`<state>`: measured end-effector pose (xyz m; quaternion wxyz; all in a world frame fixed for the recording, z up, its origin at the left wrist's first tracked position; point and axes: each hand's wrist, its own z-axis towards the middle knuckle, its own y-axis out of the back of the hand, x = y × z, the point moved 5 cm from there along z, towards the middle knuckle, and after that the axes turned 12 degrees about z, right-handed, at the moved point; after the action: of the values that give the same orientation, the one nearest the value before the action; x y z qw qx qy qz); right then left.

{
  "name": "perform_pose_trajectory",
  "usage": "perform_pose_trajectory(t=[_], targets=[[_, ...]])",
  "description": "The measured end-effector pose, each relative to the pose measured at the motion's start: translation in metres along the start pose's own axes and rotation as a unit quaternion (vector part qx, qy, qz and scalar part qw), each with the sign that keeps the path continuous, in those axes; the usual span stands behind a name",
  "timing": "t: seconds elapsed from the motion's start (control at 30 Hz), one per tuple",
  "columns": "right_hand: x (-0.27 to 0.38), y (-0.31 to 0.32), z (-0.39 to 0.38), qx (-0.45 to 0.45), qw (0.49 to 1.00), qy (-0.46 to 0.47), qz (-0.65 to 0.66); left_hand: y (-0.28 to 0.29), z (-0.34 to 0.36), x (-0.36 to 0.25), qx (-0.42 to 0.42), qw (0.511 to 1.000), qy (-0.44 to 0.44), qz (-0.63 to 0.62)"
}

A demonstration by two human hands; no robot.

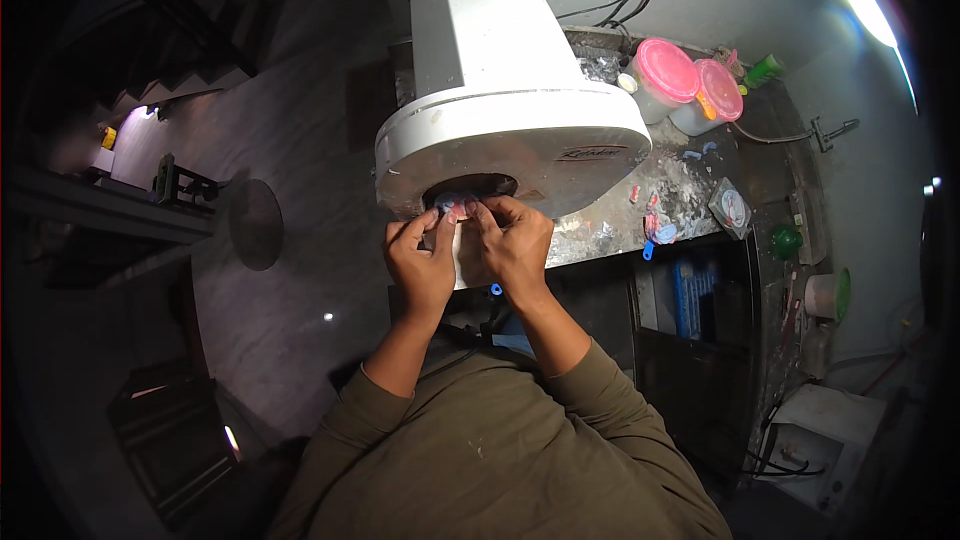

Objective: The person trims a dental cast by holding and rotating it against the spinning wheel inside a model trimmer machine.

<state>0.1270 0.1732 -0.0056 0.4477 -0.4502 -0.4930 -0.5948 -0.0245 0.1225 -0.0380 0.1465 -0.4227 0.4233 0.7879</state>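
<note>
In front of me stands a white bench machine [490, 35] with a wide rounded head and a dark opening [497, 183] in its near face. My left hand [422, 262] and my right hand [515, 240] meet at that opening, fingers closed. Between their fingertips they pinch a small pink and pale-blue piece [457, 207]; the fingers cover much of it, so its exact kind is unclear. A white ledge [468, 258] juts out below, between my hands.
Right of the machine, the stained worktop [625, 225] bears pink and blue scraps, a blue-handled piece [655, 232] and a square dial device [730, 208]. Two pink-lidded tubs [665, 70] stand behind, near a wall tap [830, 133]. A white box [815, 445] sits lower right.
</note>
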Motion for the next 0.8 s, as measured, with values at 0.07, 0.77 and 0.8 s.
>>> perform_pose_trajectory(t=[0.07,0.77,0.8], targets=[[-0.002,0.000,0.000,-0.003,1.000,0.003,0.001,-0.001,-0.001,0.002,-0.002,1.000,-0.007,0.004],[-0.011,-0.006,-0.003,-0.016,1.000,0.022,0.012,-0.001,0.002,0.000,0.001,1.000,0.002,0.026],[-0.010,-0.006,-0.003,-0.016,1.000,0.025,0.010,-0.001,0.002,0.000,0.003,1.000,0.007,0.024]])
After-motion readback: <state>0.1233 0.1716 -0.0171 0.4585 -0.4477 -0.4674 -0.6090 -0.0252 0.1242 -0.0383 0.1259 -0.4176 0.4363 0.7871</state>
